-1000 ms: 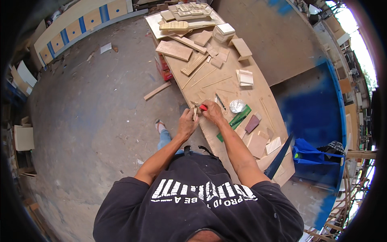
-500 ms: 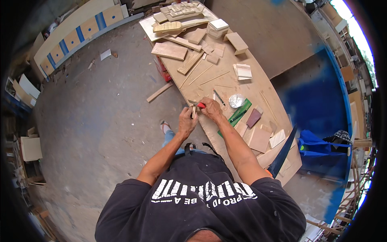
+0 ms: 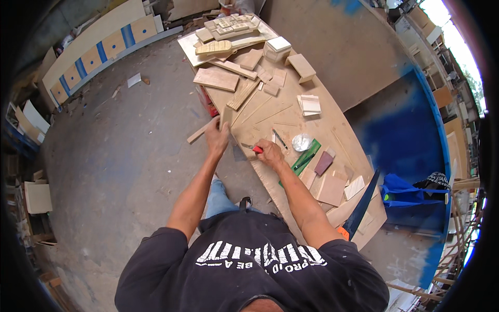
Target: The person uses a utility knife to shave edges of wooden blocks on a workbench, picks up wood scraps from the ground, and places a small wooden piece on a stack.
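Observation:
My right hand [image 3: 271, 153] is closed round the red handle of a knife [image 3: 257, 149], its short metal blade pointing left over the table's near edge. Further left and a little farther away, my left hand [image 3: 216, 137] is raised at that same edge. Its fingers are closed on a thin wooden piece [image 3: 227, 115], tan and slightly blurred, standing up from the fingertips. Just right of the knife lie a dark pencil [image 3: 280, 139], a round silvery dish [image 3: 302, 142] and a green flat strip [image 3: 307, 161] with a dark slim tool on it.
The plywood tabletop [image 3: 332, 130] bears several wooden blocks, boards [image 3: 217, 79] and thin sticks [image 3: 275, 114]. A handsaw [image 3: 364, 205] with an orange handle lies near its right end. Beyond stands a blue-painted panel [image 3: 405, 140]. A wooden bar [image 3: 196, 136] is below the edge, left.
My hands, close together half a second ago, have parted. The left has moved away and to the left, the right slightly nearer me with the knife still in it.

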